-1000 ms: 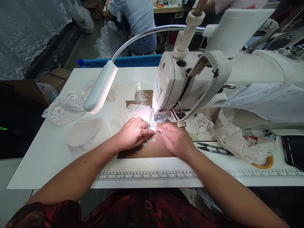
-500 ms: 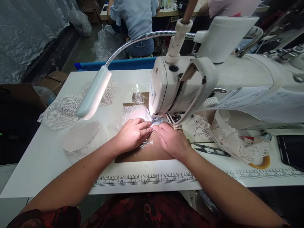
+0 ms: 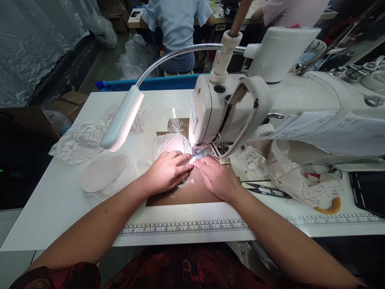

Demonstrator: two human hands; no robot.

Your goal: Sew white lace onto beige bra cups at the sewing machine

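Note:
A piece of white lace with a pale, smooth panel (image 3: pixel 176 143) lies under the head of the sewing machine (image 3: pixel 207 112), beside the lit needle area. My left hand (image 3: pixel 168 170) rests flat on the lace, its fingers stretched toward the needle. Just right of it, my right hand (image 3: pixel 218 176) has bent fingers pressed together at the lace edge by the presser foot; the fingertips partly hide what they pinch. Both hands lie over a brown board (image 3: pixel 183 196) with shiny clear tape on it.
Lace pieces (image 3: pixel 80 142) and pale oval pads (image 3: pixel 105 172) lie at left. Over them hangs a lamp (image 3: pixel 123 118). At right are thread snips (image 3: pixel 267 190), a lace heap (image 3: pixel 297 176) and a yellow ring (image 3: pixel 331 206). A ruler strip (image 3: pixel 183 228) runs along the front. Beyond sits a person (image 3: pixel 174 28).
Both hands stay almost in place at the needle. The view has shifted slightly. The seated person beyond the table has moved, with an arm now out to the right.

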